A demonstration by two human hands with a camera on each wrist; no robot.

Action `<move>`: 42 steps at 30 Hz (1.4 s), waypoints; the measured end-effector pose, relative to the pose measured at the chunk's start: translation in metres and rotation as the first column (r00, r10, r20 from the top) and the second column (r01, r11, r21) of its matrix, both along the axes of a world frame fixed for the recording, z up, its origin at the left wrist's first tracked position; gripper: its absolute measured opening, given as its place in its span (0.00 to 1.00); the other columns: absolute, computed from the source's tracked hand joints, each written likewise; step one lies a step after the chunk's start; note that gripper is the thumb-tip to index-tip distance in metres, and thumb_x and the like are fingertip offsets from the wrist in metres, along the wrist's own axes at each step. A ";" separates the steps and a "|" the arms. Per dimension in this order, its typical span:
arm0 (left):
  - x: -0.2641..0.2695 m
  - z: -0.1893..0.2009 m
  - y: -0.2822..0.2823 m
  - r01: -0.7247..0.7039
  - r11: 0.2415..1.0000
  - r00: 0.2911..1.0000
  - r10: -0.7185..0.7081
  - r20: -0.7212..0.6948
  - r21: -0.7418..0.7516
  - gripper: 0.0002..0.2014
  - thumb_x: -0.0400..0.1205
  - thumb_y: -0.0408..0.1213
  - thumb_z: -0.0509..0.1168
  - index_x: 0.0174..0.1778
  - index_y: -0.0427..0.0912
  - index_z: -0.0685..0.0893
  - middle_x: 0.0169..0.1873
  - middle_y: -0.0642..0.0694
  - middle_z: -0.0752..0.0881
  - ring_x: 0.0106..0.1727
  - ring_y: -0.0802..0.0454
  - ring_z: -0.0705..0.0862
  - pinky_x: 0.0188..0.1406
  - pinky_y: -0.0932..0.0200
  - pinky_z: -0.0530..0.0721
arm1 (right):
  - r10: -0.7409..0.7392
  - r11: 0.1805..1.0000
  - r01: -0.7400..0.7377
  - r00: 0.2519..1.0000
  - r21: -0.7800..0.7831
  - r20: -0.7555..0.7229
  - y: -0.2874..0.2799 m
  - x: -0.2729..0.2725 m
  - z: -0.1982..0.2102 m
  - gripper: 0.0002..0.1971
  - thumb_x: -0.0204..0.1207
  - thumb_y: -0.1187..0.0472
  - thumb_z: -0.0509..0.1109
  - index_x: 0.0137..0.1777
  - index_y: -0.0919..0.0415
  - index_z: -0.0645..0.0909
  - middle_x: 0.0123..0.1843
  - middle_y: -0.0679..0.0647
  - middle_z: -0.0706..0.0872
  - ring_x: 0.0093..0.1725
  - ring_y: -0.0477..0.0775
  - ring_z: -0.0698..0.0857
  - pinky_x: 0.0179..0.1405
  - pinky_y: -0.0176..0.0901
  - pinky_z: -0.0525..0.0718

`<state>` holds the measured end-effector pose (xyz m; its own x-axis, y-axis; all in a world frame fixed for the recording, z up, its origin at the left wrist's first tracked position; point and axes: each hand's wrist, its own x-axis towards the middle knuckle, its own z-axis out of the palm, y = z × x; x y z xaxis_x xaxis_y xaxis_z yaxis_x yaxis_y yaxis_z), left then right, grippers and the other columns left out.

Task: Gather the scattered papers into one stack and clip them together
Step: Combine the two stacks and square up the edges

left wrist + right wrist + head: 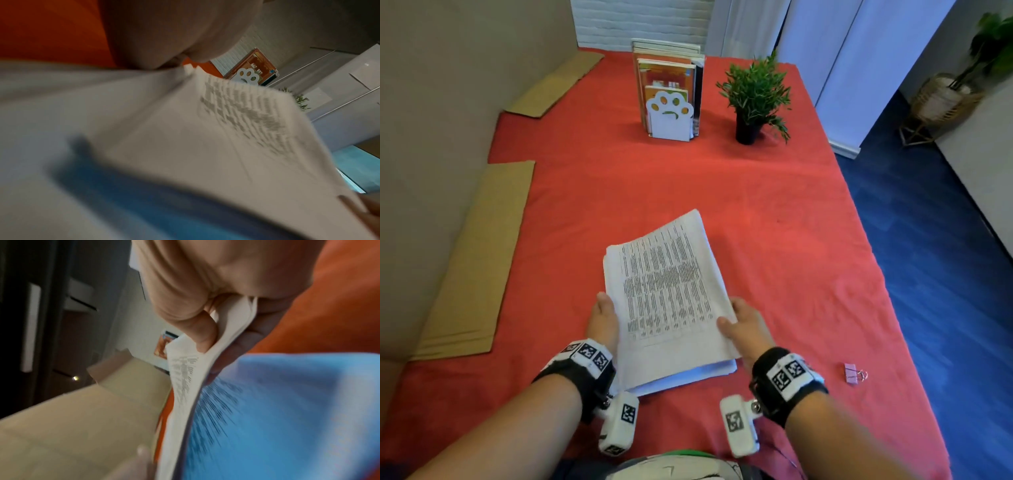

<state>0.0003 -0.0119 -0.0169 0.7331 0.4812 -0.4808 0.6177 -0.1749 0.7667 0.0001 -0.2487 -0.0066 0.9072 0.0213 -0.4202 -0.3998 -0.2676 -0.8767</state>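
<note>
While both hands, left hand (602, 318) and right hand (744, 322), grip the paper stack (667, 294), squaring's nearly done, so next grab the clip (854, 373) at 4 o'clock.

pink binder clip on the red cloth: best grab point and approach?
Take the small pink binder clip with the right hand, coming from above. It lies flat on the red tablecloth, its wire handles pointing right, toward the table's edge. Pinching those handles looks best, since squeezing them should open it. Both hands now hold the white printed paper stack.
</note>
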 end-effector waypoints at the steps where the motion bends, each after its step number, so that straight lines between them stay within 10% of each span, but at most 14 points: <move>1: -0.001 0.000 -0.001 0.014 1.000 1.000 -0.014 -0.006 0.001 0.29 0.88 0.48 0.41 0.76 0.30 0.66 0.76 0.31 0.69 0.77 0.36 0.69 0.72 0.52 0.65 | 0.040 0.998 -0.041 0.999 -0.048 -0.014 0.003 -0.004 -0.005 0.15 0.74 0.71 0.66 0.55 0.51 0.79 0.53 0.56 0.87 0.53 0.57 0.85 0.55 0.49 0.83; 7: -0.007 -0.007 -0.001 0.091 0.995 0.996 -0.091 0.004 0.038 0.10 0.83 0.31 0.59 0.60 0.35 0.72 0.53 0.36 0.82 0.52 0.40 0.82 0.50 0.52 0.77 | 0.290 0.612 -0.256 0.953 -0.748 -0.089 0.019 -0.008 -0.011 0.33 0.76 0.55 0.66 0.79 0.56 0.57 0.72 0.55 0.65 0.69 0.62 0.69 0.67 0.53 0.71; 13: -0.009 0.020 0.004 0.151 0.987 0.960 -0.134 0.245 -0.052 0.12 0.82 0.29 0.59 0.58 0.50 0.71 0.49 0.46 0.85 0.46 0.46 0.84 0.43 0.54 0.82 | 0.024 0.997 -0.027 0.999 -0.072 -0.038 0.006 0.029 0.014 0.37 0.76 0.66 0.67 0.82 0.59 0.53 0.79 0.62 0.68 0.75 0.60 0.73 0.73 0.55 0.73; 17: -0.002 0.042 -0.001 0.170 0.972 0.884 -0.076 0.460 -0.165 0.16 0.81 0.25 0.59 0.49 0.55 0.74 0.45 0.53 0.83 0.43 0.56 0.82 0.42 0.62 0.82 | -0.164 0.982 0.142 0.967 0.122 0.196 0.013 0.041 0.052 0.14 0.68 0.60 0.68 0.50 0.43 0.75 0.57 0.64 0.85 0.57 0.68 0.85 0.59 0.70 0.82; 22: -0.001 0.049 -0.005 0.173 0.961 0.829 -0.024 0.558 -0.215 0.23 0.80 0.20 0.60 0.61 0.54 0.71 0.51 0.60 0.83 0.45 0.77 0.82 0.49 0.73 0.80 | -0.217 0.965 0.142 0.906 0.221 0.364 0.022 0.027 0.071 0.15 0.69 0.62 0.67 0.54 0.44 0.78 0.52 0.59 0.87 0.52 0.57 0.85 0.59 0.67 0.82; 28: -0.003 0.056 -0.002 0.184 0.945 0.808 0.011 0.590 -0.270 0.27 0.71 0.20 0.72 0.65 0.37 0.75 0.54 0.42 0.87 0.52 0.55 0.87 0.54 0.57 0.86 | -0.310 0.894 0.170 0.903 0.414 0.299 0.019 0.016 0.075 0.25 0.53 0.76 0.62 0.47 0.50 0.79 0.38 0.48 0.86 0.41 0.49 0.83 0.44 0.48 0.82; 32: 0.003 0.068 -0.006 0.192 0.950 0.777 0.007 0.629 -0.248 0.25 0.70 0.19 0.73 0.62 0.37 0.79 0.48 0.48 0.89 0.47 0.59 0.87 0.51 0.60 0.87 | -0.345 0.851 0.217 0.918 0.477 0.197 0.021 0.018 0.074 0.24 0.51 0.78 0.64 0.46 0.56 0.80 0.33 0.47 0.89 0.35 0.46 0.87 0.39 0.43 0.86; 38: 0.005 0.063 -0.009 0.176 0.949 0.787 0.023 0.617 -0.261 0.16 0.71 0.21 0.73 0.45 0.48 0.87 0.37 0.61 0.92 0.41 0.64 0.88 0.46 0.66 0.87 | -0.359 0.855 0.262 0.922 0.447 0.147 0.024 0.020 0.076 0.22 0.61 0.85 0.63 0.46 0.60 0.79 0.32 0.48 0.89 0.34 0.45 0.87 0.43 0.50 0.86; 42: 0.009 0.064 -0.004 0.245 0.927 0.793 -0.023 0.609 -0.283 0.17 0.69 0.17 0.73 0.38 0.47 0.87 0.29 0.63 0.90 0.33 0.69 0.86 0.38 0.70 0.86 | -0.287 0.954 0.210 0.845 0.214 0.450 0.021 0.018 0.099 0.37 0.60 0.81 0.62 0.68 0.50 0.70 0.59 0.50 0.82 0.59 0.50 0.83 0.67 0.58 0.79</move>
